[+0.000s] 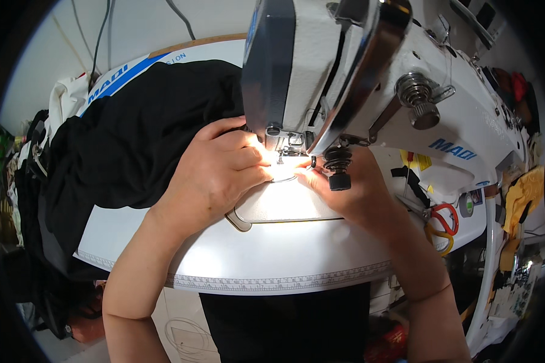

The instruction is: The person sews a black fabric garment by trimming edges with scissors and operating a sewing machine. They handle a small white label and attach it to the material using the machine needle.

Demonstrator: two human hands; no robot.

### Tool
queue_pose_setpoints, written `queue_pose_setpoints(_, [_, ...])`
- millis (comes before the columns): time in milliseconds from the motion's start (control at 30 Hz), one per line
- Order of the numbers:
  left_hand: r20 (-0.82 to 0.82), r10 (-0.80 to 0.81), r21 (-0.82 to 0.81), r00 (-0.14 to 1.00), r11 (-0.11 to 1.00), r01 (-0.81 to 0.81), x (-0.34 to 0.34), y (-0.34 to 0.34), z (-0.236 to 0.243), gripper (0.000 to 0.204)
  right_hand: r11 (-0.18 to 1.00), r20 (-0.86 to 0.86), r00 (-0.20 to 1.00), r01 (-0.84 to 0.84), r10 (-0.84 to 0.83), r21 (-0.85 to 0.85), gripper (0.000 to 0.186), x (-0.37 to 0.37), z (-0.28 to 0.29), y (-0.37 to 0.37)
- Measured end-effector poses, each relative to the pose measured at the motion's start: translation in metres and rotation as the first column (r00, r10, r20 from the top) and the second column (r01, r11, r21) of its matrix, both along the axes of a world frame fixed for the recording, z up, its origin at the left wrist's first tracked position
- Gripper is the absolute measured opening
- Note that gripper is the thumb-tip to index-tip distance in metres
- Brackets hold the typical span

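Observation:
A white sewing machine [369, 130] stands over the middle of the table, its lamp glaring on the presser foot [280, 158]. Close to the foot's left side, my left hand [215, 166] has its fingers curled and drawn together at the edge of a black cloth [151, 130]. The cloth lies bunched and spills off the table's left side. To the right of the foot, my right hand [358, 184] reaches in with thumb and fingers brought together. Tension knobs partly cover that hand, and glare hides what lies between its fingertips.
Scissors with red and orange handles [445, 221] lie on the right of the white table [224, 260]. A printed ruler strip [272, 282] runs along its front edge. White cloth [69, 103] hangs at the back left; yellow cloth [522, 196] is at the far right.

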State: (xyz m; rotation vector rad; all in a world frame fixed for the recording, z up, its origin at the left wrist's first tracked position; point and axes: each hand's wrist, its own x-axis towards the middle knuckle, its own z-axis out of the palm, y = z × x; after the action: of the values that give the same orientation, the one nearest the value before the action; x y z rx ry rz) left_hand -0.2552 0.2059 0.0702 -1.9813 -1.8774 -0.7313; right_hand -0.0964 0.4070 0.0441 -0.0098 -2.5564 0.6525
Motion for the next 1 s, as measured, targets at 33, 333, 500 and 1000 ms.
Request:
queue_pose_setpoints(33, [0.020,-0.013,0.025,1.000,1.000,0.012,-0.001,0.001,-0.001,0.013,1.000,0.003,1.000,-0.014,0.014,0.003,0.028,0.000,-0.002,0.002])
queue_pose_setpoints(333, [0.018,0.015,-0.031,1.000,0.999,-0.015,0.000,-0.001,-0.001,0.008,0.997,0.061,0.998,0.015,-0.011,-0.078,0.016,-0.002,0.002,-0.001])
queue_pose_setpoints(500, [0.023,0.014,-0.015,1.000,1.000,-0.014,0.000,0.000,-0.001,0.009,0.996,0.078,0.997,0.027,-0.021,-0.086,0.017,-0.002,0.005,-0.001])
queue_pose_setpoints(1000, [-0.007,0.051,-0.003,0.999,0.999,-0.051,-0.001,0.000,-0.002,0.013,0.996,0.215,0.974,0.083,-0.073,-0.036,0.020,-0.004,0.003,0.001])
